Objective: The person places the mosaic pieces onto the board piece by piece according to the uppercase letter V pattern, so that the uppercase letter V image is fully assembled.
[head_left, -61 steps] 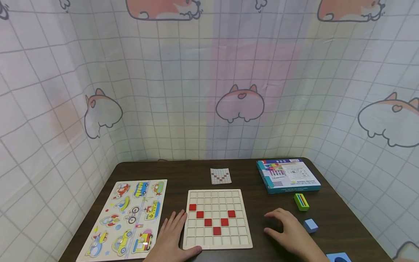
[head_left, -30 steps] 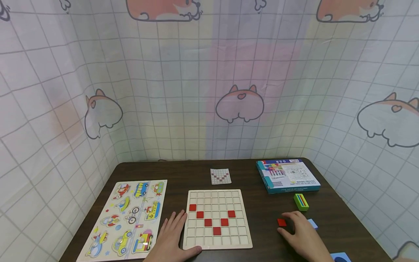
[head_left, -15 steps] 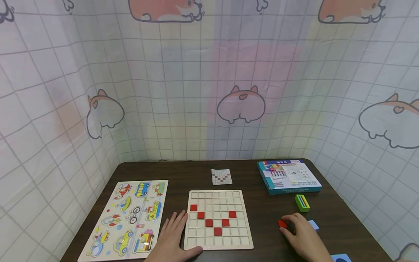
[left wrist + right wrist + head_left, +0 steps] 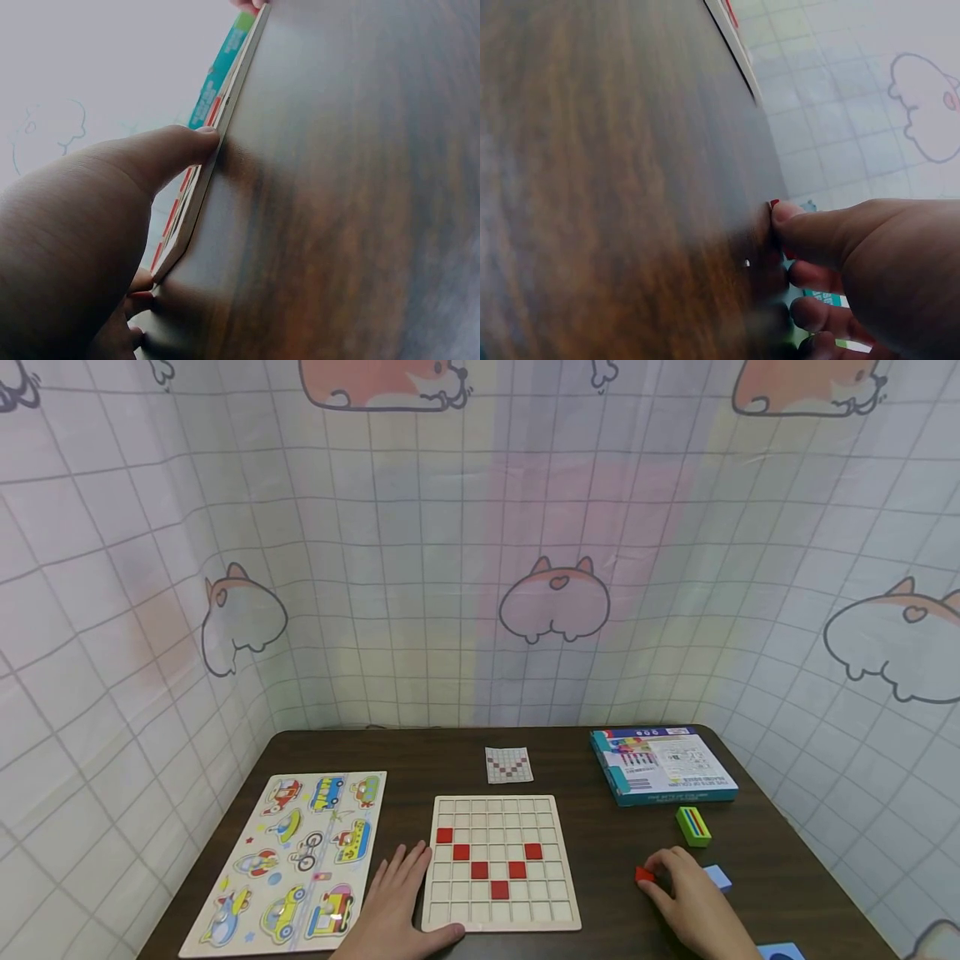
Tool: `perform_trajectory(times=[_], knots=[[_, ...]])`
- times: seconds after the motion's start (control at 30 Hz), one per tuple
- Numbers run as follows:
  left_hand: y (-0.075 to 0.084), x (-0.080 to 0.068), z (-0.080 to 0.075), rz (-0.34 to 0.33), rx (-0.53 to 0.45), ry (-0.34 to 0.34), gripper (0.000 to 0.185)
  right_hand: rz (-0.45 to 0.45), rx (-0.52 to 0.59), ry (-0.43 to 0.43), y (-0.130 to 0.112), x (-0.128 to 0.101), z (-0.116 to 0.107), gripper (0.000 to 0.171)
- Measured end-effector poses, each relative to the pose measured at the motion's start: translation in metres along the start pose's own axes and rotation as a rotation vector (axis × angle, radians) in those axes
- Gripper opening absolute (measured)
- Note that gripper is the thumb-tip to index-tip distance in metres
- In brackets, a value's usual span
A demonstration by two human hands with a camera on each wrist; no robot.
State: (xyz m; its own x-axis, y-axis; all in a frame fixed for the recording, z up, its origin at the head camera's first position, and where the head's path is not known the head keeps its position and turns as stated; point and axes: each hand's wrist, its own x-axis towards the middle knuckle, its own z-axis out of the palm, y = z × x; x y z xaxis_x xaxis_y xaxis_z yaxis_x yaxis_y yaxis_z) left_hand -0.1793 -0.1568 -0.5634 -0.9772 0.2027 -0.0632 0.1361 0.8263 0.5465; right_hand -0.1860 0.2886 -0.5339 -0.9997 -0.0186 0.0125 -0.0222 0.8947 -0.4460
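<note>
A white grid board [image 4: 542,913] lies mid-table, with several red square tiles [image 4: 499,890] set in its cells in a V shape. My left hand [image 4: 397,906] rests at the board's left edge and lower corner, fingers spread straight; in the left wrist view the thumb [image 4: 176,150] touches the board's side. To the right of the board, my right hand [image 4: 690,893] pinches a loose red tile [image 4: 643,875] between thumb and fingers, at the tabletop. Much of that tile is hidden by the fingers; only a sliver shows in the right wrist view.
A picture puzzle board [image 4: 251,835] lies at the left. Behind the grid is a small pattern card [image 4: 509,766]. A flat box [image 4: 667,764] lies at the back right, then a green striped block [image 4: 693,827], a blue block [image 4: 717,877] and a blue piece [image 4: 780,951].
My right hand has moved right, away from the grid, and its thumb and fingers have closed on the red tile, which now looks tilted. My left hand has stayed in place.
</note>
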Motion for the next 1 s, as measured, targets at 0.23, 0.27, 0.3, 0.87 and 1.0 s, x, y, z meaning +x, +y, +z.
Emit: perform_trajectory(times=[0.23, 0.27, 0.3, 0.87, 1.0], knots=[[-0.001, 0.001, 0.002, -0.004, -0.008, 0.002, 0.134, -0.012, 0.007, -0.010, -0.003, 0.002, 0.002, 0.019], [-0.001, 0.001, 0.002, -0.004, -0.008, 0.003, 0.134, -0.015, 0.010, -0.010, -0.004, 0.002, 0.002, 0.018], [-0.001, 0.001, 0.002, -0.004, -0.007, 0.004, 0.134, -0.017, 0.012, -0.010, -0.005, 0.003, 0.002, 0.018], [0.000, 0.001, 0.001, -0.001, -0.008, 0.000, 0.132, -0.052, 0.102, -0.036, -0.031, 0.022, -0.004, 0.019], [-0.001, 0.001, 0.002, -0.003, -0.008, -0.001, 0.133, -0.067, 0.111, -0.043, -0.037, 0.028, -0.001, 0.019]])
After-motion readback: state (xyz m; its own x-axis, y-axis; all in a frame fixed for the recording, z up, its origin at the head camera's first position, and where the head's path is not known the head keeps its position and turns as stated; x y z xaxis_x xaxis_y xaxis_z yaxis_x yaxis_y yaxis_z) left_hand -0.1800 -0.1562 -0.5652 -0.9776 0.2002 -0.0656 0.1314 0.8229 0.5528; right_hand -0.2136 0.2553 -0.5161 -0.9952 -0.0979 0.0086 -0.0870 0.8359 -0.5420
